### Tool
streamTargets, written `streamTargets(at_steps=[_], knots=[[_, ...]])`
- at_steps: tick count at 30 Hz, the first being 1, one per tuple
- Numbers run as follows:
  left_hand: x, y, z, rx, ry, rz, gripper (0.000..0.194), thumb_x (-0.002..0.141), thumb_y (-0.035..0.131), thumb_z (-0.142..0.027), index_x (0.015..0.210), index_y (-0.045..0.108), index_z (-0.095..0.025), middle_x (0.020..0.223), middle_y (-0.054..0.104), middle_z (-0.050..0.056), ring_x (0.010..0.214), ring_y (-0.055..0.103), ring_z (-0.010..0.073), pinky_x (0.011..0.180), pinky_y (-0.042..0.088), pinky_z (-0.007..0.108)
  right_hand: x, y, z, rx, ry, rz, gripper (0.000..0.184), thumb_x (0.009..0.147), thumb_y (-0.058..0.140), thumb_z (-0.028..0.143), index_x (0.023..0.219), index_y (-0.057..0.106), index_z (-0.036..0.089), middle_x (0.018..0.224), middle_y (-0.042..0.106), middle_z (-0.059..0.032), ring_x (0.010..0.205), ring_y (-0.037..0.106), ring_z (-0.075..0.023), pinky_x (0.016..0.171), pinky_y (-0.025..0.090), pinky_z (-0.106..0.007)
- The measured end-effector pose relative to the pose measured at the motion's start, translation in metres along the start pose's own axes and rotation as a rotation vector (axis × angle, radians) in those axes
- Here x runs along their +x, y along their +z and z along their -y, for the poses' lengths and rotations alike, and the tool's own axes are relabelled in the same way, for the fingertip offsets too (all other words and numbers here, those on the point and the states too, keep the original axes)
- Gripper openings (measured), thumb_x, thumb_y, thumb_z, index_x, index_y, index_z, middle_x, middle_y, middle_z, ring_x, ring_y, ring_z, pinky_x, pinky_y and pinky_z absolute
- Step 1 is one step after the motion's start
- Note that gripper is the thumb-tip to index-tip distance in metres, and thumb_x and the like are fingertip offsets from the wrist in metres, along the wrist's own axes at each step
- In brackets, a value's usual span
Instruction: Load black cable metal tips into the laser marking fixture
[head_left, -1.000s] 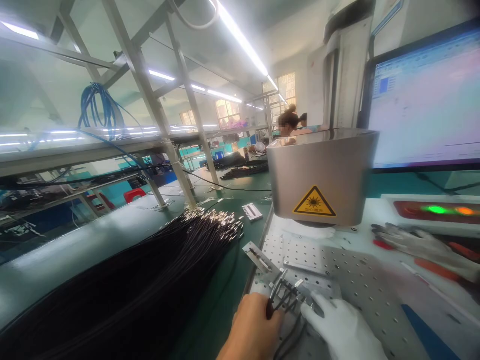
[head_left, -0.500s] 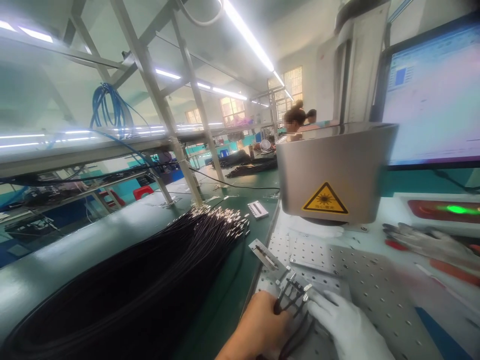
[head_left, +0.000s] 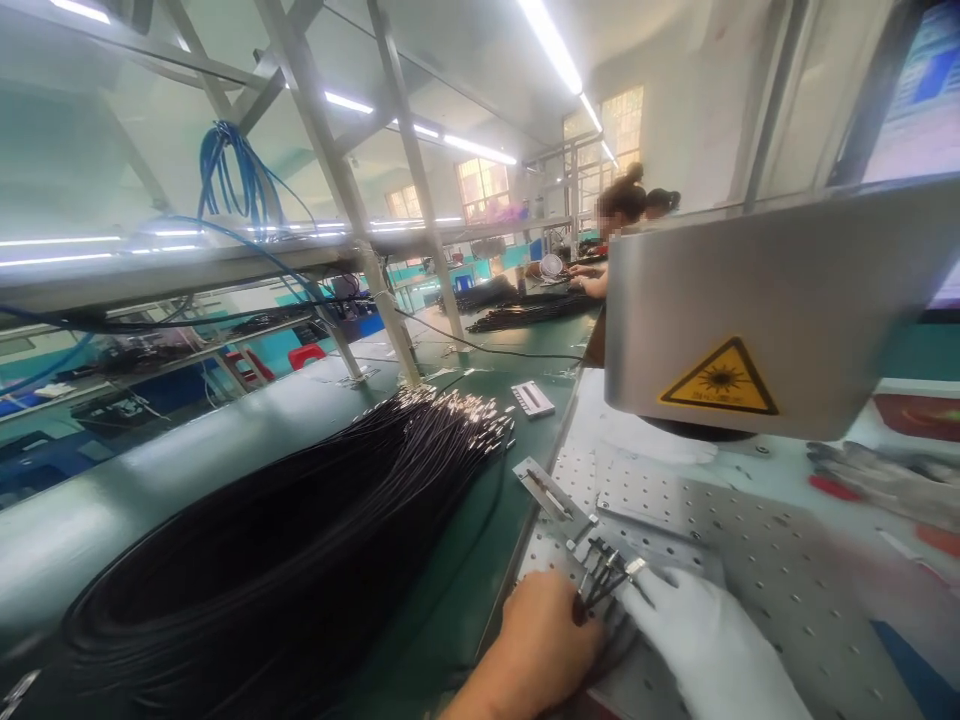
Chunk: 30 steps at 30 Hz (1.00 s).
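Several black cables [head_left: 598, 578] with small metal connectors come together between my hands, over the perforated metal plate [head_left: 757, 560]. My bare left hand [head_left: 541, 635] is closed around the cables just below their connector ends. My right hand [head_left: 701, 635], in a white glove, has its fingertips pinched on one cable near its metal connector [head_left: 636, 567]. Just beyond the cable ends lies a slotted metal fixture [head_left: 551, 492], angled over the plate's left edge. Both palms and the lower cable lengths are hidden.
A large loop of black cables [head_left: 247, 530] lies on the green table [head_left: 442, 600] at left. A silver machine head [head_left: 750, 300] with a yellow laser warning sign overhangs the plate. Grey gloves [head_left: 877, 480] lie at right. Another person [head_left: 622, 205] works farther back.
The view has turned rightward and closer, so the machine head looks larger. My hands stay at the cables by the fixture, with the connector ends slightly shifted.
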<state>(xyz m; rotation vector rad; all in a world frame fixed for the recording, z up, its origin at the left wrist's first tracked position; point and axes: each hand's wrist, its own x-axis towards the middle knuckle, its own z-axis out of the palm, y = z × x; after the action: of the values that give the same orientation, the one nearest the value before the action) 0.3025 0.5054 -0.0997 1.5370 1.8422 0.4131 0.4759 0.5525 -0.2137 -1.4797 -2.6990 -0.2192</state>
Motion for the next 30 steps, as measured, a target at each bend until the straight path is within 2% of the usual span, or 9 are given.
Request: streamTargets(at_steps=[3,7,9,12,16,20,25,28,30], knots=[[0.007,-0.002,0.005,-0.124,0.026,-0.014,0.027,0.068,0.06,-0.023,0.053,0.037,-0.021,0.054,0.035,-0.006,0.056,0.035,0.0103,0.055,0.024,0.027,0.001,0.005,-0.005,0.005,-0.026,-0.065,0.068,0.06,0.068,0.005,0.121,0.067,0.036,0.113,0.068,-0.0041,0.09,0.064,-0.0287,0.069,0.054,-0.036],[0.02,-0.004,0.013,-0.473,-0.008,0.095,0.019,0.074,0.058,-0.035,0.068,0.048,-0.02,0.054,0.043,-0.006,0.051,0.037,0.0093,0.051,0.026,0.025,0.006,0.014,-0.008,0.035,0.017,-0.102,0.053,0.073,0.065,0.02,0.121,0.065,0.04,0.108,0.069,-0.0026,0.086,0.066,-0.0264,0.064,0.052,-0.032],[0.024,-0.004,0.015,-0.503,-0.042,0.098,0.019,0.077,0.056,-0.036,0.071,0.048,-0.02,0.051,0.045,-0.007,0.048,0.037,0.0093,0.05,0.025,0.024,0.007,0.02,-0.007,0.037,0.015,-0.098,0.059,0.066,0.07,0.024,0.122,0.064,0.041,0.115,0.067,-0.0015,0.09,0.065,-0.0289,0.065,0.053,-0.034],[0.024,-0.001,0.013,-0.379,-0.052,0.003,0.018,0.075,0.058,-0.024,0.063,0.045,-0.02,0.051,0.042,-0.007,0.051,0.036,0.0087,0.052,0.026,0.024,0.007,0.027,-0.005,0.041,0.038,-0.107,0.066,0.057,0.073,0.022,0.119,0.064,0.042,0.114,0.068,0.0004,0.086,0.064,-0.0288,0.062,0.053,-0.035],[0.02,-0.001,0.004,-0.129,-0.042,-0.134,0.02,0.072,0.059,-0.017,0.057,0.046,-0.019,0.055,0.043,-0.006,0.06,0.04,0.0101,0.058,0.028,0.025,0.004,0.028,-0.005,-0.018,0.001,-0.247,0.063,0.057,0.068,0.015,0.116,0.066,0.038,0.114,0.069,0.0005,0.09,0.064,-0.0269,0.068,0.054,-0.034],[0.014,-0.001,-0.002,-0.024,-0.094,-0.143,0.018,0.074,0.058,-0.018,0.059,0.047,-0.02,0.059,0.047,-0.004,0.064,0.046,0.0122,0.058,0.027,0.026,0.007,0.036,-0.006,-0.024,-0.004,-0.136,0.078,0.043,0.07,0.013,0.117,0.067,0.036,0.121,0.066,-0.0015,0.092,0.063,-0.0316,0.065,0.056,-0.037],[0.014,0.0,-0.002,0.064,-0.13,-0.133,0.015,0.069,0.06,-0.019,0.06,0.048,-0.02,0.062,0.05,-0.003,0.065,0.047,0.0135,0.06,0.027,0.027,0.01,0.043,-0.007,-0.007,0.026,-0.144,0.066,0.056,0.072,0.017,0.118,0.067,0.04,0.118,0.067,0.0,0.09,0.064,-0.0306,0.063,0.055,-0.038],[0.015,0.001,-0.002,0.064,-0.134,-0.097,0.015,0.068,0.061,-0.019,0.06,0.048,-0.02,0.065,0.052,-0.002,0.066,0.047,0.0139,0.06,0.027,0.027,0.008,0.033,-0.007,0.0,-0.001,-0.098,0.071,0.052,0.073,0.016,0.118,0.066,0.039,0.12,0.067,-0.0007,0.092,0.064,-0.0322,0.064,0.056,-0.039],[0.015,0.001,-0.003,0.059,-0.138,-0.075,0.015,0.069,0.06,-0.019,0.06,0.048,-0.02,0.065,0.052,-0.002,0.066,0.048,0.0142,0.061,0.027,0.027,0.005,0.024,-0.008,-0.03,-0.013,-0.125,0.064,0.059,0.071,0.014,0.117,0.067,0.04,0.12,0.067,0.0007,0.093,0.065,-0.0308,0.066,0.057,-0.037]])
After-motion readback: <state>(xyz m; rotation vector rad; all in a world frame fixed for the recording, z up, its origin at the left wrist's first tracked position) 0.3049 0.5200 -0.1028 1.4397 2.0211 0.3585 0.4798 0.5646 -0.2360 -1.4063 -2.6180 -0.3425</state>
